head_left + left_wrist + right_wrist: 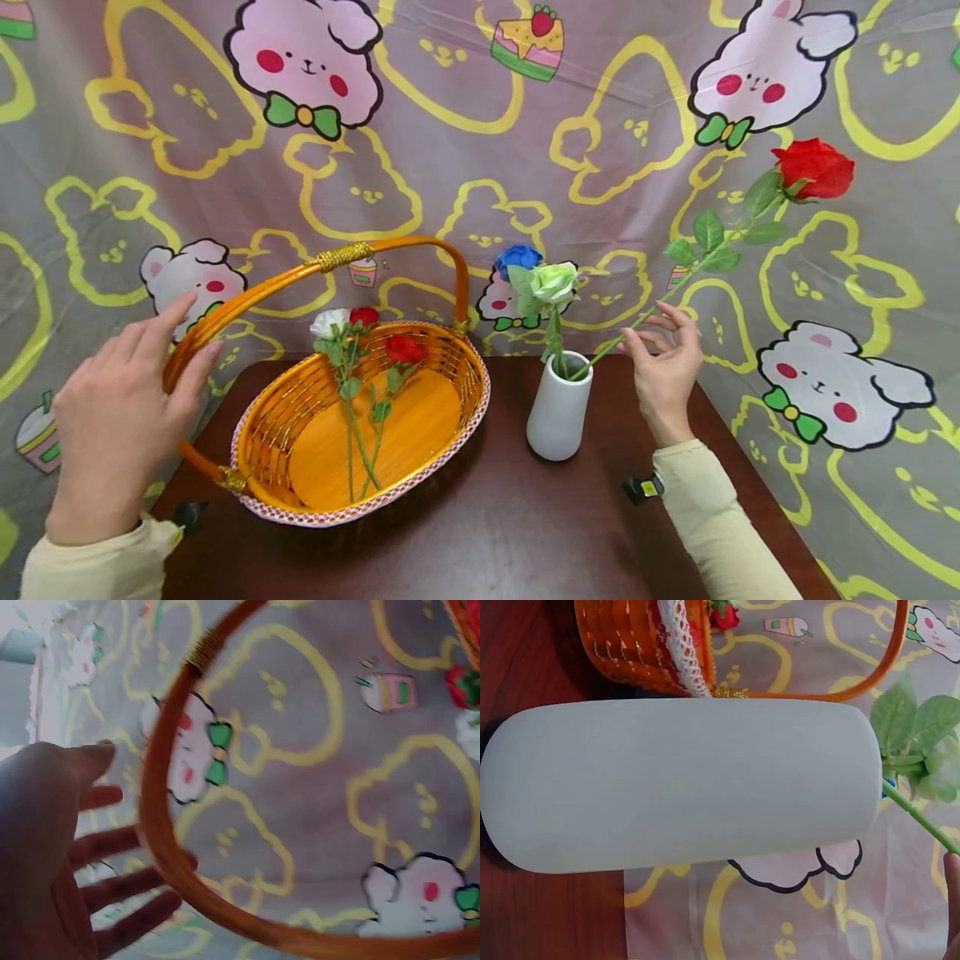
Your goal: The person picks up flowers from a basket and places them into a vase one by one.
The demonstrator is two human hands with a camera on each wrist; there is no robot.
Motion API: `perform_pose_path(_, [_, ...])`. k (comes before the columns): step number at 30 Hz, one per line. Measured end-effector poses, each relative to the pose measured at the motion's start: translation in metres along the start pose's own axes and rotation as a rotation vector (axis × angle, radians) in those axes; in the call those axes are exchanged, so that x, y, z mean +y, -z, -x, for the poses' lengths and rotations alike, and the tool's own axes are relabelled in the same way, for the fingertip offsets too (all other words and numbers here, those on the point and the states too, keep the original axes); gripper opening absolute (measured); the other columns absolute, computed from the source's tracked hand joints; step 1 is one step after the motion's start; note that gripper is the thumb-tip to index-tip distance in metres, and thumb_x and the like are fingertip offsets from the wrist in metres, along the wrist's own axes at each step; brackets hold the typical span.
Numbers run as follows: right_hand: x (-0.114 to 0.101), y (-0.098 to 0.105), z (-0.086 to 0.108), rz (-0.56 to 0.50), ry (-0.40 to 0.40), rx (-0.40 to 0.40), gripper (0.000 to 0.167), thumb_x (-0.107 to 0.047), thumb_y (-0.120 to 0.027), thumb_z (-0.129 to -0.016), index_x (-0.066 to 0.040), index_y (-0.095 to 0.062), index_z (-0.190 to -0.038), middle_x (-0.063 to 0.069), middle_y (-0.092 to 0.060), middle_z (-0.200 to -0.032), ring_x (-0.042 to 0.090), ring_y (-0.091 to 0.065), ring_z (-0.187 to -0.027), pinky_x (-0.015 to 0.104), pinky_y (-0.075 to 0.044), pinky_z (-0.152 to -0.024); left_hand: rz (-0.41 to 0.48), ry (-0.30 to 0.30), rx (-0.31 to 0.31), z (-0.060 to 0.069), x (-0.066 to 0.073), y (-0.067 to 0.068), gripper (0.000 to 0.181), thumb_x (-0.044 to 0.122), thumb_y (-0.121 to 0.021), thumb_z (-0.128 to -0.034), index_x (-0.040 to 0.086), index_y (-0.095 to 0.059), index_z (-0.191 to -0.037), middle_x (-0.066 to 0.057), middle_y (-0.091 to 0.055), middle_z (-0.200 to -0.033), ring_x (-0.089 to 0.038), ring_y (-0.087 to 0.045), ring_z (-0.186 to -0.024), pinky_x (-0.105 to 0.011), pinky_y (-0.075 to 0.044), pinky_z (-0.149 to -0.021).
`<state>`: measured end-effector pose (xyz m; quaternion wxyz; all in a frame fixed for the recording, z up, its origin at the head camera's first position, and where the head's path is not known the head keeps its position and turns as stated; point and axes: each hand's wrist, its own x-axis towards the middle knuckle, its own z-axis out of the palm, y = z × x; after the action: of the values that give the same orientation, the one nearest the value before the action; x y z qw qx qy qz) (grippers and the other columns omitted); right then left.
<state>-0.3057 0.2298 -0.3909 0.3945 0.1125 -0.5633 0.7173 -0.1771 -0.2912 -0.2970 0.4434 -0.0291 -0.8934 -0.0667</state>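
Observation:
My right hand point(670, 367) pinches the green stem of a large red rose point(813, 169), which leans far to the right with its stem's lower end inside the white vase point(558, 417). A pale green rose point(553, 283) and a blue rose point(519, 257) also stand in the vase. In the right wrist view the vase point(682, 787) fills the middle, with a fingertip on the stem at the right edge. My left hand point(123, 408) is beside the basket's orange handle point(277, 282), fingers extended; in the left wrist view its fingers point(127, 885) reach behind the handle point(157, 780).
The woven basket point(360, 512) stands on the dark table point(495, 533), left of the vase. Inside it lie a white rose point(330, 322) and two red roses point(405, 349). A patterned cloth point(450, 158) hangs behind the table.

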Motion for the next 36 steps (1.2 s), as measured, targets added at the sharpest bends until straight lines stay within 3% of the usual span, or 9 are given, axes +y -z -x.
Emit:
perform_pose_path(3, [0.004, 0.000, 0.002, 0.044, -0.029, -0.027, 0.057, 0.014, -0.075, -0.085, -0.002, -0.059, -0.137, 0.018, -0.057, -0.112, 0.013, -0.071, -0.079, 0.028, -0.061, -0.068, 0.019, 0.009, -0.068, 0.005, -0.011, -0.007, 0.052, 0.040, -0.054, -0.1065, 0.015, -0.052, -0.152, -0.028, -0.063, -0.109, -0.048, -0.059, -0.071, -0.061, -0.045, -0.057])
perform_pose_path(7, [0.009, -0.002, 0.005, 0.060, -0.047, -0.055, 0.057, 0.015, -0.073, -0.086, -0.001, -0.059, -0.138, 0.020, -0.055, -0.112, 0.012, -0.072, -0.080, 0.027, -0.061, -0.068, 0.089, 0.006, -0.055, 0.008, -0.022, -0.017, 0.043, 0.030, -0.054, -0.1072, 0.017, -0.058, -0.148, -0.023, -0.063, -0.110, -0.042, -0.056, -0.066, -0.045, -0.035, -0.047])
perform_pose_path(12, [0.014, -0.003, 0.008, 0.075, -0.052, -0.081, 0.056, 0.017, -0.073, -0.085, 0.000, -0.061, -0.137, 0.024, -0.055, -0.111, 0.011, -0.073, -0.080, 0.027, -0.061, -0.067, 0.186, 0.008, 0.026, 0.011, -0.031, -0.030, 0.039, 0.031, -0.054, -0.1075, 0.021, -0.062, -0.145, -0.018, -0.061, -0.095, -0.022, -0.045, -0.066, -0.025, -0.029, -0.054])
perform_pose_path(19, [0.018, -0.001, 0.011, 0.175, -0.063, -0.135, 0.055, 0.014, -0.076, -0.084, 0.000, -0.062, -0.135, 0.008, -0.064, -0.105, 0.007, -0.073, -0.080, 0.026, -0.061, -0.066, 0.367, -0.005, 0.182, 0.014, -0.033, -0.050, 0.035, 0.026, -0.057, -0.1071, 0.012, -0.068, -0.138, -0.019, -0.053, -0.082, 0.009, -0.028, -0.076, -0.014, -0.024, -0.066])
perform_pose_path(23, [0.021, 0.000, 0.014, 0.220, -0.084, -0.167, 0.057, 0.014, -0.077, -0.084, 0.000, -0.060, -0.136, 0.009, -0.064, -0.107, 0.006, -0.071, -0.079, 0.025, -0.061, -0.066, 0.402, 0.019, 0.228, 0.014, -0.029, -0.055, 0.035, 0.026, -0.056, -0.1073, 0.009, -0.069, -0.135, -0.021, -0.051, -0.080, 0.012, -0.026, -0.077, -0.010, -0.020, -0.070])
perform_pose_path(27, [0.019, -0.002, 0.016, 0.225, -0.096, -0.182, 0.061, 0.020, -0.075, -0.082, 0.006, -0.056, -0.139, 0.024, -0.060, -0.113, 0.006, -0.070, -0.078, 0.024, -0.060, -0.065, 0.410, 0.022, 0.243, 0.014, -0.025, -0.054, 0.034, 0.024, -0.057, -0.1070, 0.007, -0.069, -0.134, -0.022, -0.051, -0.079, 0.012, -0.026, -0.078, -0.009, -0.020, -0.070])
perform_pose_path(31, [0.004, -0.007, 0.018, 0.253, -0.099, -0.209, 0.062, 0.020, -0.073, -0.083, 0.007, -0.054, -0.141, 0.012, -0.060, -0.119, 0.007, -0.071, -0.078, 0.022, -0.060, -0.066, 0.421, 0.019, 0.243, 0.014, -0.024, -0.053, 0.036, 0.028, -0.056, -0.1078, 0.007, -0.069, -0.134, -0.019, -0.049, -0.079, 0.012, -0.027, -0.079, -0.009, -0.021, -0.072])
perform_pose_path(34, [-0.001, -0.007, 0.018, 0.290, -0.095, -0.234, 0.063, 0.016, -0.075, -0.084, 0.003, -0.055, -0.143, -0.006, -0.058, -0.122, 0.006, -0.071, -0.078, 0.019, -0.058, -0.067, 0.422, 0.021, 0.242, 0.015, -0.024, -0.053, 0.038, 0.030, -0.055, -0.1080, 0.007, -0.069, -0.134, -0.018, -0.049, -0.079, 0.011, -0.027, -0.078, -0.009, -0.021, -0.071])
perform_pose_path(36, [0.000, -0.007, 0.017, 0.302, -0.097, -0.245, 0.063, 0.016, -0.074, -0.084, 0.002, -0.056, -0.143, -0.007, -0.058, -0.122, 0.006, -0.071, -0.078, 0.018, -0.058, -0.068, 0.420, 0.021, 0.244, 0.015, -0.025, -0.054, 0.036, 0.028, -0.056, -0.1078, 0.007, -0.069, -0.134, -0.018, -0.049, -0.078, 0.011, -0.027, -0.078, -0.009, -0.021, -0.071])
